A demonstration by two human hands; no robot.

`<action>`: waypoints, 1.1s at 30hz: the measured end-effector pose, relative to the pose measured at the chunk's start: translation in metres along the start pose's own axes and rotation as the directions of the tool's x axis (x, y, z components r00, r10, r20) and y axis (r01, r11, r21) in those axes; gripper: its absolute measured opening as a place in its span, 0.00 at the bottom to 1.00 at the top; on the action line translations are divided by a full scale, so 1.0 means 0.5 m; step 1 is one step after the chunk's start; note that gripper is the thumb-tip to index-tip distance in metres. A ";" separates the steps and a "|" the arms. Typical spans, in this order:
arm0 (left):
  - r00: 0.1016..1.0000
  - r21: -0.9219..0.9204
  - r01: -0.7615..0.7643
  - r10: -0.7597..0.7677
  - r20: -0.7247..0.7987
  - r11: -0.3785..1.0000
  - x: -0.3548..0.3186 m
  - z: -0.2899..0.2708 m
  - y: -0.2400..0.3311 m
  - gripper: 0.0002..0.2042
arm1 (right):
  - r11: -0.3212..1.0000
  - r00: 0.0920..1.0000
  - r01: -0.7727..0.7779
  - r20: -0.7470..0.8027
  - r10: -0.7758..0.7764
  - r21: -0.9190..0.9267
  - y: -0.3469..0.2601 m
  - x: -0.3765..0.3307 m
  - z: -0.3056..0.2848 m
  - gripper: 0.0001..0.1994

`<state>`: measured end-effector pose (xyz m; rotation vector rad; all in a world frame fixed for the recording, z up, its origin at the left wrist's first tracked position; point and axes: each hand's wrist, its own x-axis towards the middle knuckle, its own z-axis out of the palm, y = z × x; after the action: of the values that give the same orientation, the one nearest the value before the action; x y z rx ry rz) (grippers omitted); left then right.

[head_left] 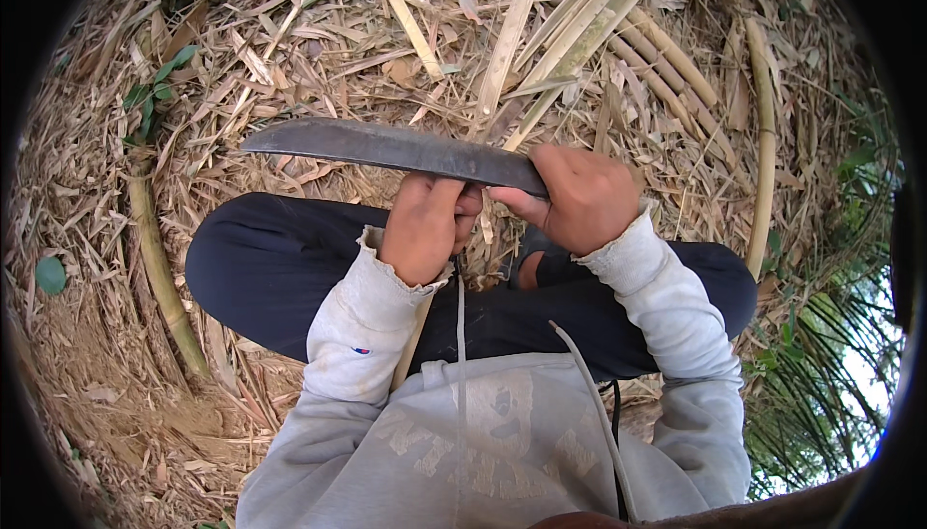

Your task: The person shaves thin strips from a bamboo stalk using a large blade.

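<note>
A machete [386,144] with a long dark blade lies crosswise in front of me, its tip pointing left. My right hand [587,203] is closed round its handle end, which the fingers hide. Just below the blade, my left hand [422,228] is closed, its knuckles close against the lower edge. A pale bamboo strip [411,344] runs from my lap under the left wrist into that hand; the fingers and blade cover where it is gripped. Beyond the blade, more split bamboo strips [589,22] fan out toward the far right.
Dry leaves and shavings [280,75] cover the ground. Whole bamboo poles [666,56] lie at the far right, with a curved pole [763,143] beside them. Another bamboo pole [164,268] stretches along my left. My bent legs in dark trousers [280,273] flank the hands.
</note>
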<state>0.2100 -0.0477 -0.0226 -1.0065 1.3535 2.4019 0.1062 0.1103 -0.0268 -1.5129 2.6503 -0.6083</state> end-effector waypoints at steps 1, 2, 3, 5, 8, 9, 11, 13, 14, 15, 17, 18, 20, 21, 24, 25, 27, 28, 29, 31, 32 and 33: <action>1.000 0.009 -0.003 0.003 -0.010 1.000 0.001 0.001 -0.001 0.17 | 1.000 1.000 0.004 -0.016 -0.004 -0.010 0.000 0.001 0.002 0.24; 1.000 0.018 -0.006 0.007 -0.021 1.000 0.002 0.003 -0.002 0.17 | 1.000 0.999 0.009 -0.032 -0.009 -0.019 -0.001 0.002 0.006 0.25; 0.999 0.027 -0.009 0.010 -0.031 1.000 0.003 0.004 -0.003 0.17 | 1.000 0.999 0.013 -0.048 -0.014 -0.029 0.000 0.002 0.010 0.26; 1.000 0.043 -0.002 0.002 -0.012 0.999 0.005 0.000 -0.007 0.17 | 0.999 0.998 0.028 -0.051 -0.029 -0.034 0.008 0.000 0.020 0.26; 0.999 0.033 0.039 -0.040 0.024 0.999 0.012 -0.006 -0.013 0.16 | 0.999 0.999 0.033 -0.030 -0.034 -0.043 0.026 0.006 0.027 0.25; 0.998 0.024 0.058 -0.059 0.037 0.998 0.013 -0.007 -0.014 0.15 | 0.998 0.999 0.032 -0.018 -0.033 -0.046 0.032 0.009 0.029 0.24; 0.998 0.013 0.055 -0.056 0.014 0.998 0.015 0.003 -0.012 0.14 | 0.998 0.998 0.054 -0.043 -0.056 -0.034 0.044 0.011 0.033 0.24; 0.999 0.023 0.041 -0.042 0.005 0.999 0.015 0.003 -0.013 0.13 | 0.996 0.997 0.068 -0.045 -0.070 -0.049 0.057 0.011 0.039 0.25; 1.000 0.039 0.029 -0.029 0.007 0.999 0.015 -0.001 -0.016 0.13 | 0.995 0.997 0.070 -0.035 -0.073 -0.069 0.064 0.011 0.042 0.26; 1.000 0.055 0.017 -0.017 0.009 0.998 0.015 -0.005 -0.019 0.13 | 0.993 0.997 0.073 -0.025 -0.075 -0.089 0.071 0.009 0.044 0.26; 0.999 0.049 0.004 -0.006 0.043 0.999 0.013 -0.012 -0.018 0.14 | 0.991 0.993 0.088 -0.063 -0.095 -0.105 0.095 0.004 0.046 0.26; 0.998 0.045 -0.003 0.000 0.059 0.999 0.012 -0.015 -0.018 0.14 | 0.989 0.991 0.096 -0.082 -0.106 -0.113 0.100 0.003 0.047 0.26; 0.999 0.061 0.001 -0.004 0.046 0.998 0.015 -0.021 -0.026 0.14 | 0.997 0.999 0.034 -0.024 -0.036 -0.072 0.088 -0.005 0.046 0.25; 0.999 0.068 0.002 -0.005 0.039 0.998 0.017 -0.025 -0.031 0.14 | 0.999 1.000 0.002 0.006 -0.002 -0.054 0.076 -0.009 0.046 0.25; 0.999 0.027 -0.037 0.036 0.014 0.999 0.018 -0.031 -0.022 0.13 | 0.992 0.988 -0.128 0.090 0.127 0.008 0.028 -0.016 0.050 0.22; 1.000 0.013 -0.022 0.022 0.019 1.000 0.013 -0.035 -0.015 0.13 | 0.987 0.980 -0.159 0.124 0.155 0.029 0.017 -0.014 0.038 0.20; 1.000 0.012 -0.027 0.027 -0.001 1.000 0.008 -0.038 -0.015 0.14 | 0.992 0.991 -0.113 0.078 0.109 0.050 0.010 -0.004 0.031 0.21; 1.000 0.010 -0.019 0.019 -0.022 1.000 0.005 -0.029 -0.016 0.14 | 0.995 0.995 -0.087 0.053 0.084 0.056 0.010 -0.002 0.029 0.21; 0.999 0.009 -0.011 0.011 -0.043 1.000 0.004 -0.024 -0.018 0.15 | 0.996 0.996 -0.079 0.056 0.076 0.043 0.008 -0.001 0.030 0.21; 0.999 0.011 -0.016 0.016 -0.050 1.000 0.008 -0.026 -0.017 0.15 | 0.998 0.996 -0.061 0.062 0.060 0.018 0.001 0.001 0.032 0.21; 0.998 0.012 -0.018 0.019 -0.053 1.000 0.009 -0.027 -0.017 0.16 | 0.997 0.996 -0.068 0.066 0.067 0.022 0.000 0.001 0.031 0.21; 0.999 0.014 -0.010 0.011 -0.051 1.000 0.008 -0.027 -0.017 0.15 | 0.997 0.995 -0.076 0.069 0.074 0.026 -0.002 0.002 0.028 0.21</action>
<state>0.2174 -0.0545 -0.0357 -1.0672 1.3939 2.3860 0.1095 0.1047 -0.0393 -1.3940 2.6225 -0.5759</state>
